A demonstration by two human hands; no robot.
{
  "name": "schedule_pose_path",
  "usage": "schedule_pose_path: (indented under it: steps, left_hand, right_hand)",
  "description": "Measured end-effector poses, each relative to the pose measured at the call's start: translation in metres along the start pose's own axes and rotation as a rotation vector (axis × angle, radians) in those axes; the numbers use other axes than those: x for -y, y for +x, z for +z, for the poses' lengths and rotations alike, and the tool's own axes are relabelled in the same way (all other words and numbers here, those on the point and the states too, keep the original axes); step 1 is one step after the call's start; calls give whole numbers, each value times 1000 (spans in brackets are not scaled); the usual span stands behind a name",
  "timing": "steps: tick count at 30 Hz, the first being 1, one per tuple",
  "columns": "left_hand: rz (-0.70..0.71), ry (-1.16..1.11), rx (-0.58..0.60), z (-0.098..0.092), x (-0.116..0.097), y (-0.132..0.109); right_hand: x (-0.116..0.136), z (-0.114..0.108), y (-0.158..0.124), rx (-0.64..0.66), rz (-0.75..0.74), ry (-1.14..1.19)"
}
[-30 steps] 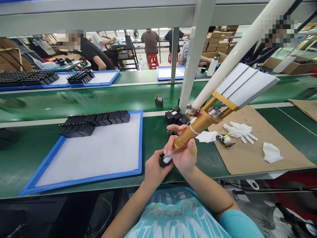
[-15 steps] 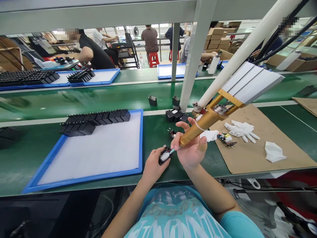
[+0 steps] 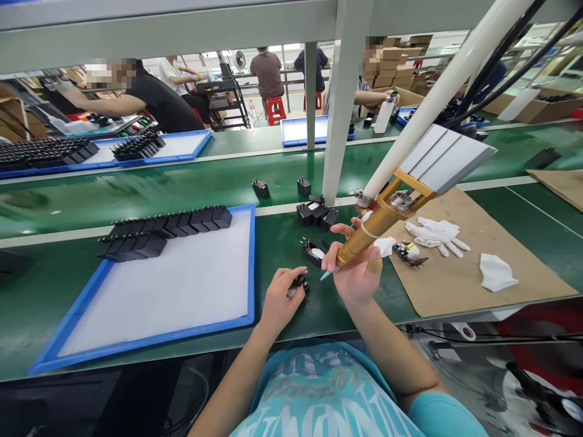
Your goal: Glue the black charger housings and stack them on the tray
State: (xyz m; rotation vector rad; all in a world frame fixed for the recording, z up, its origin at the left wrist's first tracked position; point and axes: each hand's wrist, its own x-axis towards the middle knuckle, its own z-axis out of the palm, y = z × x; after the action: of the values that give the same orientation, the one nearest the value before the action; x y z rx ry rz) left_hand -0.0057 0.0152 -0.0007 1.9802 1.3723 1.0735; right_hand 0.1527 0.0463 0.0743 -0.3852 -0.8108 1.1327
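At six o'clock on the surface [image 3: 277, 243], the left hand [image 3: 279, 298] pinches a black case [image 3: 304, 283]; at four o'clock, the right hand [image 3: 355, 278] grips a gold tool [image 3: 364, 240], nozzle [image 3: 325, 275] apart from it. Step judged: handling the case; next move calls for steady holding.

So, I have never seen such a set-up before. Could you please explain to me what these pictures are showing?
Of course. There is no robot: you see a person's own two bare hands. All pictures come from one camera worn on the head, looking forward and down.

The left hand holds a small black casing, partly hidden. The right hand holds a gold-coloured tool, whose pale blue tip is apart from the casing.

On the green bench, to the left, lies a blue-edged tray with black plug units along its far side. To the right, a brown sheet bears a small circuit board and at least one white glove.
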Motion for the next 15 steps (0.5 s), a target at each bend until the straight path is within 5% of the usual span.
schedule_pose_path:
  steps: [7,15]
  left_hand:
    - [125,242,113,-12,-11,-7]
    - [49,216,-109,11,-12,-7]
  right_hand:
    - [1,-5,2,0,-12,-12]
    - [1,-9,2,13,-9,8]
